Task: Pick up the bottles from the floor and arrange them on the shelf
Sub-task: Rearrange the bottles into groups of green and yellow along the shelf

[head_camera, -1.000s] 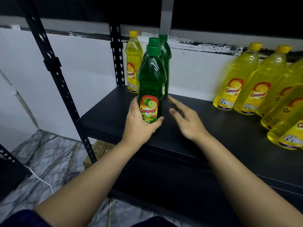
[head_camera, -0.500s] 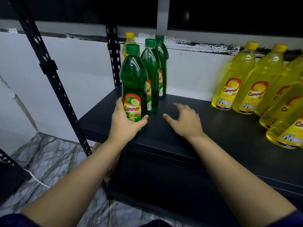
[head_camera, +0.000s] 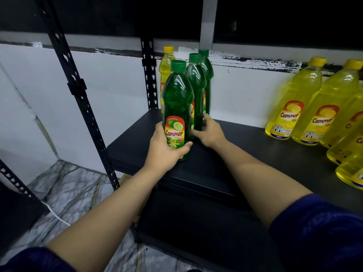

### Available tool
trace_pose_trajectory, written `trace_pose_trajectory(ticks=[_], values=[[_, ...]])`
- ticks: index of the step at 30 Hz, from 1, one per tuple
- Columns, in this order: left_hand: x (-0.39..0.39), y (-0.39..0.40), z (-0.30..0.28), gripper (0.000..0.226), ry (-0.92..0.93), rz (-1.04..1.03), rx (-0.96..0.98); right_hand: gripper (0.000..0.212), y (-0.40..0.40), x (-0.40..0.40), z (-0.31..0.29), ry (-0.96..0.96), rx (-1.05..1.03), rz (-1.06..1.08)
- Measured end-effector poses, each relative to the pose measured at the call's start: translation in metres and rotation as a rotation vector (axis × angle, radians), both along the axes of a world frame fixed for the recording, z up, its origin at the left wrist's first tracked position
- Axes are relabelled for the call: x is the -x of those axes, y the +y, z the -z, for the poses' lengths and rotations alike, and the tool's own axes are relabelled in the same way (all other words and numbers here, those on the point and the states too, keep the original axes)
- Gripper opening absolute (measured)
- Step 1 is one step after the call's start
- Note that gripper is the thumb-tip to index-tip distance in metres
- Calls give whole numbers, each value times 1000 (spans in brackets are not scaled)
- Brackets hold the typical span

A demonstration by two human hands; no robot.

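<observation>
On the black shelf [head_camera: 245, 154] three green bottles stand in a row, the left hand [head_camera: 164, 152] wrapped round the front green bottle [head_camera: 176, 107], the right hand [head_camera: 209, 130] curled on the second green bottle [head_camera: 196, 85], one yellow bottle [head_camera: 164, 69] behind, and at least five yellow bottles [head_camera: 290, 107] far right.

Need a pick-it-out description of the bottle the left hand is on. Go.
Find the black metal shelf and go to its left end, where three green bottles stand in a row running back toward the wall. The target is the front green lime bottle, nearest the shelf edge. Only it shows its full red Cammer label and has the left hand wrapped round its base.
</observation>
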State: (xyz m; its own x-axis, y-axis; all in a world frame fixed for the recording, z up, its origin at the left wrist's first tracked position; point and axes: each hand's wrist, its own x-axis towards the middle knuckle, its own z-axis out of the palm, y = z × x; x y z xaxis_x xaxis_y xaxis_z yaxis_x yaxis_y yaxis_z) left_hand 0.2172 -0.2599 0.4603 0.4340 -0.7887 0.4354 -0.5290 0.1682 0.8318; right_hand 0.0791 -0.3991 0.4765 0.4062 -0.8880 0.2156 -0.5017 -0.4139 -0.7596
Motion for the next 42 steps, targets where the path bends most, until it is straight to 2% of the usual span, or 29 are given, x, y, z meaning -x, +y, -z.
trace_pose_trajectory(ticks=[2,5,8,11,12,14,16,20,29,32,35,38,42], values=[[3,-7,-2,86,-2,3,-18,62,-7,2,-1,16,-33,-1],[4,-16,-4,86,2,-1,-33,77,-21,5,4,54,-48,-7],[3,-21,-5,85,1,-14,-38,80,-14,8,-3,103,-56,-35],[2,-22,-3,84,-4,-14,-40,98,-12,23,-6,131,-43,-11],[2,-21,-3,84,0,-9,-42,99,-12,32,-5,184,-5,42],[1,-18,0,82,8,-5,-42,96,-11,54,-1,436,74,158],[1,-15,1,79,19,-2,-33,99,-6,78,5,632,35,220],[1,-12,0,78,34,2,-20,104,0,97,21,697,-85,249],[-6,-17,1,82,0,24,-43,100,5,93,22,684,-42,280],[0,-13,2,90,-20,-23,-13,98,9,98,20,590,-33,284],[23,12,-2,107,-88,-227,179,90,28,124,16,317,58,290],[56,37,-14,84,-340,-418,479,84,55,164,7,176,234,295],[106,21,-30,56,-584,-256,685,74,71,207,-20,176,379,381]])
